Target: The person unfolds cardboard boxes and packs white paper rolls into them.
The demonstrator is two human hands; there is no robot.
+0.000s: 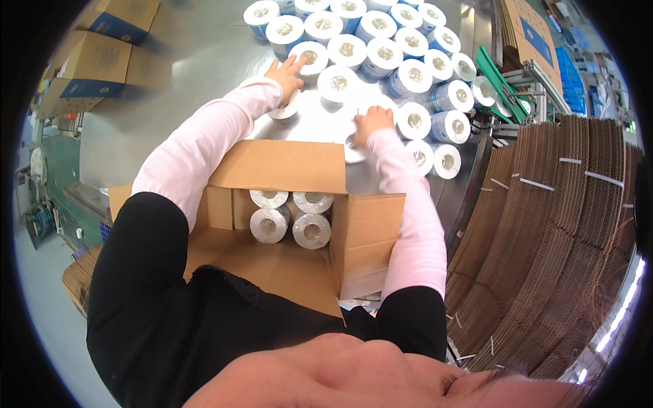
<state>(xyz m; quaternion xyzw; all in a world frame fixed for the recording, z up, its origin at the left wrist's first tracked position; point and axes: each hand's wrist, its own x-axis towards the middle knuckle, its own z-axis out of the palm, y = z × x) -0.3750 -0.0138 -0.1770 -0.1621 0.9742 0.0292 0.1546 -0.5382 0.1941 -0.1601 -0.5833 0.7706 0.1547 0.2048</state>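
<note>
Wrapped white paper rolls with blue labels (347, 51) stand on a metal table in front of me. My left hand (287, 76) reaches in from the left with fingers spread, its fingertips by a roll (310, 60); another roll (286, 109) sits partly behind its wrist. My right hand (374, 122) is bent down among the rolls on the near side, beside a roll (354, 151); glare and blur hide its fingers' grip. Between my forearms lies an open cardboard box (277, 165), its opening toward me, with several rolls (311, 231) stacked inside.
Tall stacks of flattened cardboard (537, 224) stand on the right. Two printed boxes (98, 61) sit at the far left of the metal table (183, 81). A green rail (500, 81) runs along the table's right side, near a blue crate (570, 75).
</note>
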